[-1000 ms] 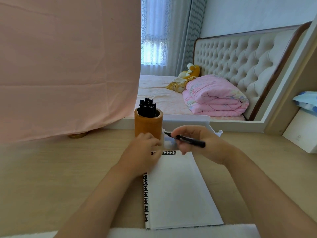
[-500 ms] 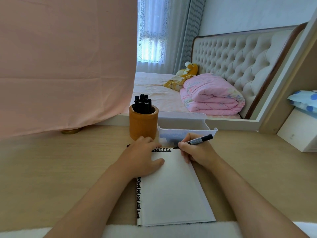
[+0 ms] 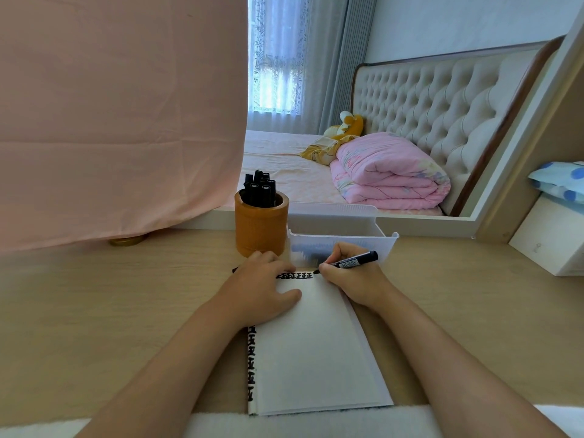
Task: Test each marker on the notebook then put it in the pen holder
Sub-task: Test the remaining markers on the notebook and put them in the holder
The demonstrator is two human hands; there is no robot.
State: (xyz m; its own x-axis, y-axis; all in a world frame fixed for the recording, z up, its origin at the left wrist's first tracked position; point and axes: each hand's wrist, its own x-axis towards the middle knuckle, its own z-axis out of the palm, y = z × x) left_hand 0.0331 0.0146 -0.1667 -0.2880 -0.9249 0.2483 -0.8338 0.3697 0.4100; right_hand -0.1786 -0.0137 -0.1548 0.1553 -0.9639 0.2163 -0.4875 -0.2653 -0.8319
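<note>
A white notebook point(image 3: 316, 343) lies open on the wooden desk, with a row of black test marks point(image 3: 294, 275) along its top edge. My right hand point(image 3: 354, 279) grips a black marker point(image 3: 355, 261), its tip touching the page just right of those marks. My left hand point(image 3: 262, 292) rests on the notebook's upper left corner with fingers curled; a small black cap end point(image 3: 234, 270) pokes out on its left side. Just behind my left hand stands the brown wooden pen holder point(image 3: 261, 229), holding several black markers point(image 3: 259, 189).
A clear plastic bin point(image 3: 387, 245) sits behind the notebook, right of the holder; its contents are blurred. A pink cloth point(image 3: 120, 121) hangs at the left over a gold base point(image 3: 128, 240). A white box point(image 3: 550, 241) stands at the desk's right.
My right hand turned the uncapped marker from level in the air to tip-down on the page's top edge. My left hand settled onto the notebook. The last half second shows little movement.
</note>
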